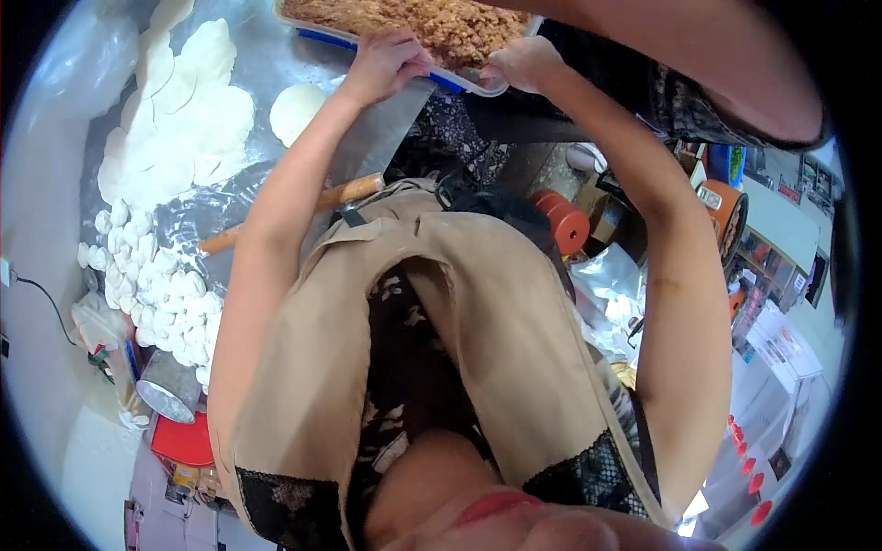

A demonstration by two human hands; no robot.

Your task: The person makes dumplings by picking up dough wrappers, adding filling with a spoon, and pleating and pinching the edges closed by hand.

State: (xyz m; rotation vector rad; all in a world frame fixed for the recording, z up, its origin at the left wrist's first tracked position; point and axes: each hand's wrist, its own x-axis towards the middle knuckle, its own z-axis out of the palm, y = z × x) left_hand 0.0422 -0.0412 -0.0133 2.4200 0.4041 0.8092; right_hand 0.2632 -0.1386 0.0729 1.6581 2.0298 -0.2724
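At the top of the head view is a plastic container with blue edge clips, full of brown minced filling. My left hand is closed on its near rim, fingers bent over the edge. Around the container's right corner, my right hand is closed as well. A single round dough wrapper lies on the metal tabletop left of my left hand. Partly behind my left forearm is a wooden rolling pin. The container's far side is cut off by the frame.
Overlapping dough wrappers cover the table's left side, with many shaped dumplings below them. Another person's arm reaches across the upper right. A red stool, a metal can and an orange-red cylinder stand around.
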